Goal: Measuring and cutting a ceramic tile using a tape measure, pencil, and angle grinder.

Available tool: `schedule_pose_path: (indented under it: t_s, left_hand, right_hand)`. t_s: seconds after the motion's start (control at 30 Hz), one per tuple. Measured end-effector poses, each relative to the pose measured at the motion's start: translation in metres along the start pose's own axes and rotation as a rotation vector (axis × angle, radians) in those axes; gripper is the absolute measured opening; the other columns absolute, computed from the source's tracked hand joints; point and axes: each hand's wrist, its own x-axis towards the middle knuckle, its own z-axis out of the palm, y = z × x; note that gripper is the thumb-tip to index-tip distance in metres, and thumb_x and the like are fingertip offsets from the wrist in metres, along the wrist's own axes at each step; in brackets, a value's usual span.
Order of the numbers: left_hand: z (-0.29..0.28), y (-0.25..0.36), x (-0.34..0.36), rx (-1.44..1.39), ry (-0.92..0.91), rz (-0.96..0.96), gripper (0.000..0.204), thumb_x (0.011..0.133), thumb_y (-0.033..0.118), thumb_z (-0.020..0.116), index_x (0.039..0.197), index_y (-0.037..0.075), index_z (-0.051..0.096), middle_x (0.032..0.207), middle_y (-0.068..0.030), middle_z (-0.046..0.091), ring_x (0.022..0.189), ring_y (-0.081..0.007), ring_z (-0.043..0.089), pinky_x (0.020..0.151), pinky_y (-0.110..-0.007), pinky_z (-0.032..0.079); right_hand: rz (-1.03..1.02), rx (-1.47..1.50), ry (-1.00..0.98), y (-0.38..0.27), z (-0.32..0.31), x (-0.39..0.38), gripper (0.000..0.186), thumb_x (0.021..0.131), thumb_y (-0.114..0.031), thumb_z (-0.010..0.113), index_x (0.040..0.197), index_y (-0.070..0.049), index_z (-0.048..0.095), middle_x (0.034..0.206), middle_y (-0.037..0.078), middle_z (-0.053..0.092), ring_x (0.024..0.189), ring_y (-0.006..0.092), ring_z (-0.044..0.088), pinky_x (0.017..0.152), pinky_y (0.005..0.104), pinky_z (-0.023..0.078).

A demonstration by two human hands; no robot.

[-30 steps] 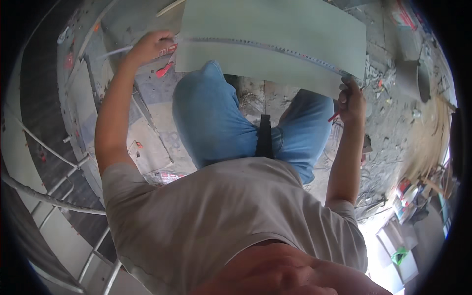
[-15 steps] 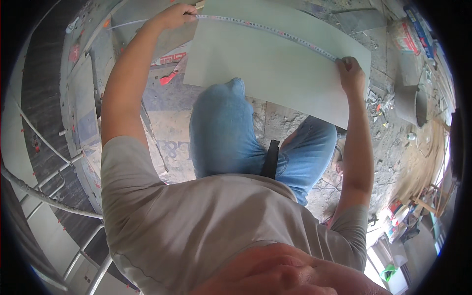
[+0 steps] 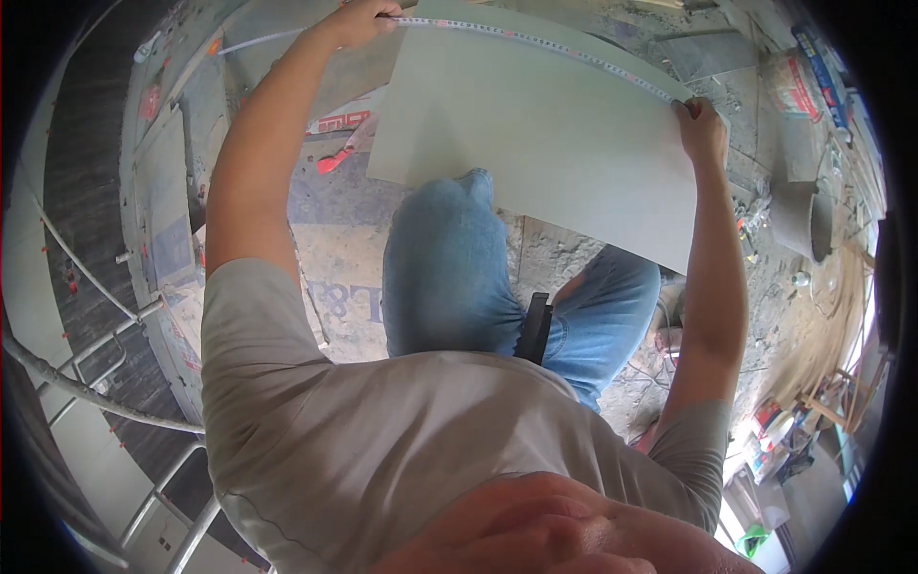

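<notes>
A large pale grey-green rectangular panel [image 3: 535, 134] lies flat beyond my knees. A white tape measure [image 3: 550, 45] with printed marks is stretched across it, close to its far long edge. My left hand [image 3: 365, 21] is closed on the tape just past the panel's left edge. My right hand [image 3: 704, 132] pinches the tape near the far right corner, its fingers over the panel. From behind my left forearm a thin pale strip [image 3: 263, 41] runs further left; whether it is the same tape I cannot tell.
Left of the panel lies a red-handled object [image 3: 333, 161] on printed sheeting [image 3: 335, 215]. A grey bucket [image 3: 803, 220] and a white-and-red bag [image 3: 796, 88] stand at the right on the dusty floor. Metal tubes [image 3: 96, 387] are at the lower left.
The whole view has shifted slightly, the panel appearing lower and further right. My right hand has moved toward the panel's far edge, bringing the tape closer to that edge. Both hands keep hold.
</notes>
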Motion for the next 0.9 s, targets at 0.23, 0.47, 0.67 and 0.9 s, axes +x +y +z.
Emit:
schedule_pose_path:
  t_s: [0.23,0.47,0.67,0.9]
  left_hand:
    - [-0.002,0.025,0.011,0.020,0.091,0.087,0.025,0.097,0.020,0.059,0.111,0.002,0.068,0.096,-0.0141,0.070,0.090,-0.0233,0.065,0.083,-0.038,0.050]
    - [-0.019,0.063,-0.008,0.129,0.080,-0.119,0.030,0.096,0.026,0.061,0.113,0.003,0.071,0.107,-0.0214,0.072,0.102,-0.0317,0.068,0.090,-0.043,0.051]
    - [-0.021,0.056,-0.005,0.174,0.090,-0.065,0.031,0.097,0.025,0.061,0.117,0.003,0.069,0.109,-0.0203,0.072,0.102,-0.0316,0.068,0.091,-0.043,0.050]
    - [-0.022,0.051,0.000,0.158,0.060,-0.068,0.030,0.096,0.024,0.061,0.115,0.002,0.069,0.108,-0.0193,0.072,0.102,-0.0301,0.068,0.089,-0.043,0.050]
  right_hand:
    - [0.055,-0.029,0.043,0.019,-0.002,0.012,0.041,0.088,-0.045,0.068,0.112,-0.011,0.067,0.101,0.014,0.072,0.098,0.0338,0.069,0.085,0.0435,0.052]
    - [0.035,0.072,0.031,0.022,0.003,0.013,0.042,0.088,-0.045,0.067,0.112,-0.011,0.067,0.101,0.014,0.072,0.098,0.0345,0.069,0.085,0.0439,0.051]
    - [0.122,-0.016,0.143,0.019,0.011,0.015,0.040,0.087,-0.042,0.067,0.117,-0.015,0.070,0.106,0.013,0.073,0.103,0.0335,0.069,0.089,0.0434,0.052]
    - [0.186,-0.050,0.148,0.034,0.017,0.024,0.039,0.088,-0.043,0.066,0.116,-0.016,0.070,0.111,0.014,0.073,0.107,0.0354,0.068,0.092,0.0454,0.051]
